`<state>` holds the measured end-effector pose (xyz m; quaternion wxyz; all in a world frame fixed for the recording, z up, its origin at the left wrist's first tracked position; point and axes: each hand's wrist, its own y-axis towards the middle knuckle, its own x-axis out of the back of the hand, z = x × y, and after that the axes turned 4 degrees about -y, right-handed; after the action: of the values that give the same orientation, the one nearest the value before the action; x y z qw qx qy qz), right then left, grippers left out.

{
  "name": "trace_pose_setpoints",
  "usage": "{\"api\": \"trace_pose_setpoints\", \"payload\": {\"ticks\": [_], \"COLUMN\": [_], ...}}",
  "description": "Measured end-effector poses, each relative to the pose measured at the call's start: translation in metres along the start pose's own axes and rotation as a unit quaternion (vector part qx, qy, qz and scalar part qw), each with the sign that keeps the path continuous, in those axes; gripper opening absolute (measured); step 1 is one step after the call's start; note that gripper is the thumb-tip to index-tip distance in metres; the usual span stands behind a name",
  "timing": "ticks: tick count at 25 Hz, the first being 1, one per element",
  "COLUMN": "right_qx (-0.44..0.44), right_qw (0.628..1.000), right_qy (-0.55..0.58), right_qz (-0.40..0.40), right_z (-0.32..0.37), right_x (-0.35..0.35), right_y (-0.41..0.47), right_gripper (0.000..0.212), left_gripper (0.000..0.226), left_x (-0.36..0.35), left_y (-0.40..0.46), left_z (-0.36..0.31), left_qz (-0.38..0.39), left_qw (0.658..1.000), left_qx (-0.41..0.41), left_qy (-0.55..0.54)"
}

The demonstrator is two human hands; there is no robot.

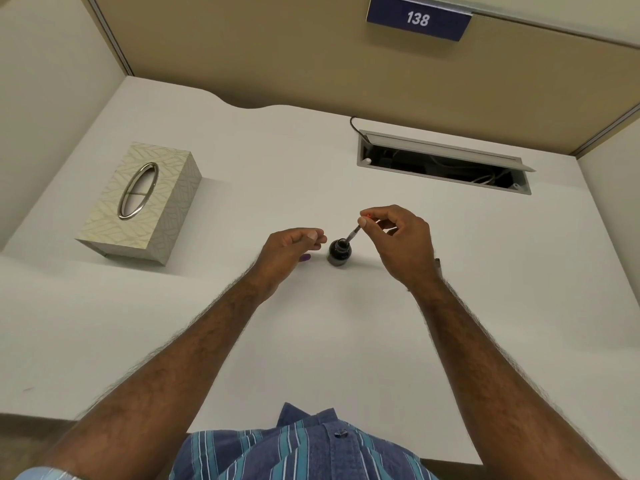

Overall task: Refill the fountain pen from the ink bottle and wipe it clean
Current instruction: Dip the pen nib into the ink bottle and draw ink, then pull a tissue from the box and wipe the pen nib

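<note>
A small dark ink bottle (pixel 339 252) stands open on the white desk (pixel 311 341). My right hand (pixel 398 244) pinches the top end of a thin fountain pen part (pixel 353 234), tilted, its lower tip dipped into the bottle's mouth. A bit of red shows at my fingertips. My left hand (pixel 287 252) hovers just left of the bottle, fingers loosely curled, holding nothing that I can see. A small purple object (pixel 305 258) lies on the desk, partly hidden under my left hand.
A patterned tissue box (pixel 142 202) with an oval metal opening sits at the left. An open cable tray (pixel 446 164) is set into the desk at the back right. A dark object (pixel 438 263) peeks out behind my right wrist. Partition walls enclose the desk.
</note>
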<state>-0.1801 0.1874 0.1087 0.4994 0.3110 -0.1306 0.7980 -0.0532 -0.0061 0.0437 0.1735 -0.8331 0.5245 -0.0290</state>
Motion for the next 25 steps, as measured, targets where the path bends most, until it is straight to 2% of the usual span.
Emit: {"api": "trace_pose_setpoints", "payload": {"ticks": [4, 7, 10, 12, 15, 18, 21, 25], "right_qx": [-0.035, -0.116, -0.203, -0.268, -0.361, -0.439, -0.474, -0.495], "right_qw": [0.999, 0.985, 0.953, 0.919, 0.855, 0.777, 0.706, 0.644], "right_qy": [0.023, 0.114, 0.209, 0.273, 0.355, 0.444, 0.524, 0.582], "right_qz": [-0.017, -0.062, -0.082, -0.096, -0.111, -0.084, -0.055, -0.039], "right_z": [0.001, 0.0, -0.002, 0.001, 0.0, -0.003, -0.002, 0.008], "right_x": [0.0, 0.001, -0.002, -0.003, -0.004, -0.002, -0.001, 0.003], "right_y": [0.0, -0.003, -0.008, -0.014, -0.02, -0.02, -0.024, -0.041], "right_gripper": [0.013, 0.018, 0.01, 0.004, 0.013, 0.015, 0.008, 0.011], "left_gripper": [0.023, 0.023, 0.021, 0.02, 0.02, 0.018, 0.017, 0.023], "left_x": [-0.002, -0.008, -0.018, -0.026, -0.038, -0.053, -0.067, -0.08], "left_y": [-0.006, -0.011, -0.019, -0.023, -0.027, -0.032, -0.034, -0.036], "left_z": [-0.001, 0.0, 0.005, 0.008, 0.01, 0.007, 0.0, -0.011], "left_qz": [-0.004, -0.014, -0.018, -0.026, -0.048, -0.057, -0.069, -0.058], "left_qw": [1.0, 1.0, 0.999, 0.999, 0.997, 0.994, 0.989, 0.987], "left_qx": [0.005, 0.013, 0.027, 0.04, 0.061, 0.08, 0.099, 0.085], "left_qy": [-0.002, -0.007, -0.011, -0.01, -0.017, -0.04, -0.08, -0.124]}}
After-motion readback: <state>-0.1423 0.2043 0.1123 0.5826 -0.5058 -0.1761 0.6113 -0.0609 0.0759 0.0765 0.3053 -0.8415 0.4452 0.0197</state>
